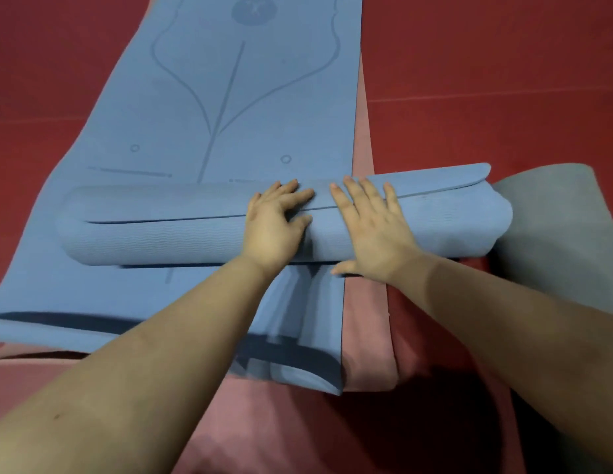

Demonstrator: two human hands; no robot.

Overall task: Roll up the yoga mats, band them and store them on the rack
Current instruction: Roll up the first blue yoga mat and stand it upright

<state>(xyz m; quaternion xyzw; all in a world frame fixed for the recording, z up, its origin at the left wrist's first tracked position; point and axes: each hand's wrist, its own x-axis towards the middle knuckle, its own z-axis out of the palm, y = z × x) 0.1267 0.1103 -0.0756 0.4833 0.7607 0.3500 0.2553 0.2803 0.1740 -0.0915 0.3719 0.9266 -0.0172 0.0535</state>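
A blue yoga mat (229,97) with printed alignment lines lies stretched away from me on the red floor. A thick blue roll (154,234) lies across it, running left to right; whether it is the same mat or a second blue one is unclear. My left hand (277,224) rests on top of the roll near its middle, fingers spread and slightly bent over the curve. Just to the right, my right hand (373,227) presses flat on the roll with straight fingers. More flat blue mat (58,302) lies between the roll and me.
A pink mat (366,319) lies under the blue one and shows along its right edge and near me. A grey mat (554,234) lies at the right, behind the roll's end. Red floor (486,63) surrounds everything.
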